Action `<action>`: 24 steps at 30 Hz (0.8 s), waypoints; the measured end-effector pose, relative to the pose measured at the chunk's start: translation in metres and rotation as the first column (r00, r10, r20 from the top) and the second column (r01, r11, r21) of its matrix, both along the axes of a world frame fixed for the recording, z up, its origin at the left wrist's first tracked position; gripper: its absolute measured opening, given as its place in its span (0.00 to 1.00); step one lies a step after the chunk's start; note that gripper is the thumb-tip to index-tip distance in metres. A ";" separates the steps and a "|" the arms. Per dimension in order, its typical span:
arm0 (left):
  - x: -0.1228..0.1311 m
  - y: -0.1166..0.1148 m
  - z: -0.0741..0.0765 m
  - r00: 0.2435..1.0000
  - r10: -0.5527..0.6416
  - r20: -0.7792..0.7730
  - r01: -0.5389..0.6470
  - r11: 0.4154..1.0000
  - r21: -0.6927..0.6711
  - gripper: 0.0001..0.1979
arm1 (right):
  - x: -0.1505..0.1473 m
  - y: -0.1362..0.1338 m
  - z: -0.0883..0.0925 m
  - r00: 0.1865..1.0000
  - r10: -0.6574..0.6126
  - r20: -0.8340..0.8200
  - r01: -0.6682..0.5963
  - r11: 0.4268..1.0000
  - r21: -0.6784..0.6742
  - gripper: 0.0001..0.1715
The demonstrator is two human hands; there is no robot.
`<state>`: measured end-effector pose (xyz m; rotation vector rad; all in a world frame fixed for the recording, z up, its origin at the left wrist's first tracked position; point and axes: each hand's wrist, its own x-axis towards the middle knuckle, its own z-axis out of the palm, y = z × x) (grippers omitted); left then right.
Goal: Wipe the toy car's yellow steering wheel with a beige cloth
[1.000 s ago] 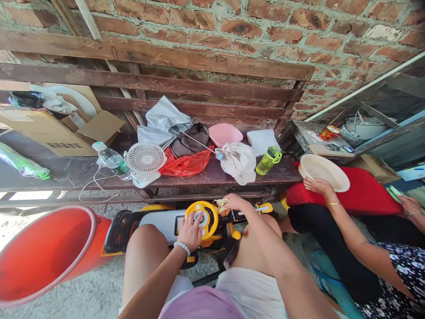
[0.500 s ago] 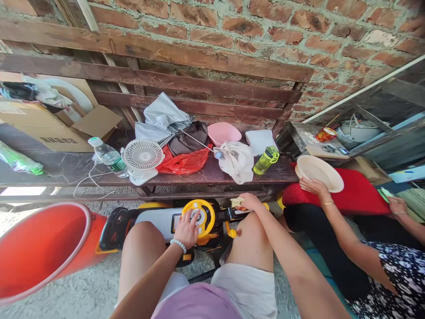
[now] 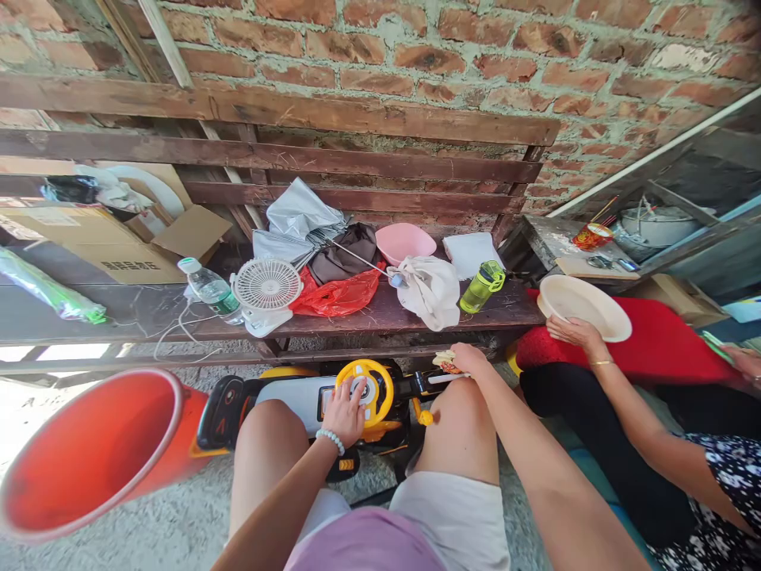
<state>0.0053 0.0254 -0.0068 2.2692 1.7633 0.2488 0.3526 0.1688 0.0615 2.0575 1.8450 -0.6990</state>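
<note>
My left hand (image 3: 346, 414) lies with fingers stretched on the middle of a yellow steering wheel (image 3: 388, 396), part of a children's ride-on toy (image 3: 291, 399) in front of my knees. Pale round beads circle that wrist. By my right knee, my right hand (image 3: 468, 359) is closed at a small cream-and-reddish piece (image 3: 445, 362) beside the toy's bar. Its fingers are partly hidden, and I cannot make out what that piece is. A yellow knob (image 3: 426, 416) sticks out below the bar.
A dark wooden bench (image 3: 178, 321) bears a fan (image 3: 267, 285), a water bottle (image 3: 211, 292), a folded silver umbrella (image 3: 303, 214), a pink basin (image 3: 404, 242) and a green bottle (image 3: 483, 285). An orange bucket (image 3: 89, 452) stands left. At right, another person's hand holds a cream basin (image 3: 586, 308).
The camera has turned slightly, so the scene sits a little further right and lower in view. My hands keep their places on the wheel and near the bar.
</note>
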 end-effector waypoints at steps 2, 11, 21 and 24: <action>0.000 0.000 0.000 1.000 0.002 0.009 -0.002 1.000 -0.006 0.31 | -0.002 0.004 0.005 1.000 0.003 -0.021 -0.003 1.000 0.017 0.17; 0.002 -0.003 0.003 1.000 0.010 0.029 -0.009 1.000 -0.016 0.32 | -0.149 -0.006 -0.003 0.840 0.177 -0.513 -0.048 0.966 0.255 0.22; 0.000 -0.002 0.004 0.998 -0.011 0.056 0.012 1.000 -0.018 0.32 | -0.172 -0.043 -0.037 0.882 0.039 -0.469 0.051 0.983 0.178 0.27; -0.001 -0.002 0.002 0.998 -0.019 0.054 0.019 1.000 -0.005 0.32 | -0.168 -0.065 -0.043 0.900 -0.111 -0.422 0.209 0.959 0.194 0.32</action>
